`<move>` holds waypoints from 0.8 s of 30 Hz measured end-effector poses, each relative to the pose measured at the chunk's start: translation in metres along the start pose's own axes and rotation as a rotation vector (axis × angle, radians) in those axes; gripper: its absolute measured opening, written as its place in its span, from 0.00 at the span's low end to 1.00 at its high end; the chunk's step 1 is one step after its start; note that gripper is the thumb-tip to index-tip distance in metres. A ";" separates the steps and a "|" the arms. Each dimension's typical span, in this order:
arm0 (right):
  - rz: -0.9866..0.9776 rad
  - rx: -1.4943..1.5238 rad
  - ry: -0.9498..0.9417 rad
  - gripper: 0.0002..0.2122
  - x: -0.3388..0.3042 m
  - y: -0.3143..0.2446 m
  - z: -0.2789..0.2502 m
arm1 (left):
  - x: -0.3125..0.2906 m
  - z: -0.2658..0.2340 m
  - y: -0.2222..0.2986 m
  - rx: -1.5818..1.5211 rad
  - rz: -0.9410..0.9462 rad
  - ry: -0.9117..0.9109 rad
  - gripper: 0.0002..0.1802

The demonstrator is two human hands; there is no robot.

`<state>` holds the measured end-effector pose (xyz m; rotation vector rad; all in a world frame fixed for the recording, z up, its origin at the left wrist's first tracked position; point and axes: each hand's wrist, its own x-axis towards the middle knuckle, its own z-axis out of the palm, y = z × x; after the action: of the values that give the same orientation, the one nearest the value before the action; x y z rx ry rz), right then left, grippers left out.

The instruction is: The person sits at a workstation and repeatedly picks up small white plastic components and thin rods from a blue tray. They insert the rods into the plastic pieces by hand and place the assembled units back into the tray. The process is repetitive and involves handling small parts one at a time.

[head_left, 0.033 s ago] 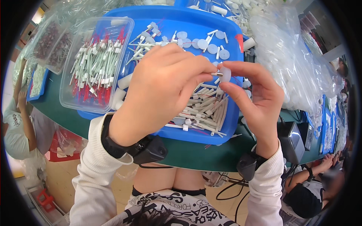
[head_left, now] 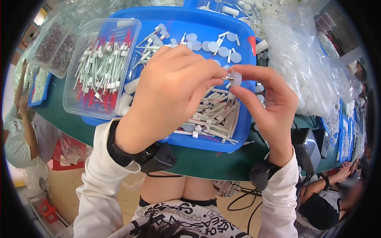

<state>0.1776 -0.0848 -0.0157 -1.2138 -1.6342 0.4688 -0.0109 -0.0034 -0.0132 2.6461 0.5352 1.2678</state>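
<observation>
Over a blue tray [head_left: 182, 18], my left hand [head_left: 170, 93] is closed in a pinch, knuckles up. From its fingertips sticks a thin metal-tipped rod [head_left: 229, 78], its rear part hidden in the hand. My right hand [head_left: 274, 103] pinches a translucent white disc [head_left: 236, 78] edge-on between thumb and forefinger. The rod's tip meets the disc's left face at about the middle; whether it goes in is too small to tell. Below the hands, several white sticks [head_left: 230, 119] with metal parts and red wires lie in the tray. Loose discs [head_left: 223, 51] are scattered farther back.
On the tray's left side rests a clear plastic box [head_left: 69, 91] full of white-capped, red-wired sticks. A big clear bag [head_left: 293, 79] of white parts stands at right. Nearer, a silver-black device [head_left: 308, 150] sits on the green table [head_left: 206, 166]. Other people work at both sides.
My right hand and the disc have shifted very slightly to the left, toward the left hand. The rest looks the same.
</observation>
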 end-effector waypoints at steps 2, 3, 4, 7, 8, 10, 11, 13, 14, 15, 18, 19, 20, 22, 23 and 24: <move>0.003 -0.003 0.013 0.13 0.000 0.001 0.003 | -0.001 -0.001 0.001 0.038 0.013 0.009 0.08; 0.007 -0.010 0.019 0.13 -0.001 0.001 0.004 | -0.002 0.000 0.002 0.051 0.020 0.015 0.09; 0.005 0.000 0.041 0.12 -0.001 0.003 0.005 | -0.002 0.001 0.002 0.067 0.030 0.021 0.09; 0.009 0.047 0.086 0.11 0.000 0.009 0.009 | -0.002 0.003 0.004 0.119 0.061 0.028 0.11; 0.016 0.071 0.091 0.11 0.000 0.011 0.010 | -0.001 0.003 0.006 0.137 0.076 0.025 0.12; 0.031 0.104 0.091 0.11 0.000 0.012 0.010 | 0.000 0.004 0.009 0.187 0.111 0.015 0.13; 0.039 0.111 0.086 0.11 -0.001 0.011 0.010 | 0.000 0.004 0.009 0.218 0.133 0.008 0.14; 0.112 0.169 0.077 0.10 -0.002 0.009 0.009 | 0.000 0.004 0.011 0.255 0.167 -0.005 0.14; 0.177 0.221 0.072 0.10 -0.002 0.007 0.008 | 0.000 0.004 0.011 0.263 0.178 -0.011 0.14; 0.240 0.274 0.066 0.10 -0.002 0.005 0.008 | 0.000 0.003 0.012 0.272 0.189 -0.017 0.14; 0.355 0.432 0.035 0.09 -0.002 0.003 0.005 | 0.000 0.004 0.012 0.234 0.235 0.002 0.14; 0.356 0.467 0.029 0.09 -0.002 0.003 0.004 | 0.001 0.004 0.013 0.224 0.241 0.011 0.15; 0.356 0.502 0.022 0.09 -0.002 0.003 0.004 | 0.001 0.004 0.014 0.213 0.247 0.020 0.15; 0.338 0.512 0.030 0.09 -0.003 0.002 0.004 | 0.000 0.006 0.012 0.186 0.245 0.033 0.15; 0.318 0.487 0.042 0.09 -0.003 0.002 0.006 | -0.001 0.007 0.010 0.171 0.236 0.038 0.15; 0.295 0.465 0.053 0.09 -0.003 0.001 0.007 | -0.001 0.007 0.008 0.160 0.228 0.043 0.15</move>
<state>0.1715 -0.0851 -0.0210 -1.0987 -1.2111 0.9361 -0.0041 -0.0114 -0.0159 2.8867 0.3624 1.4002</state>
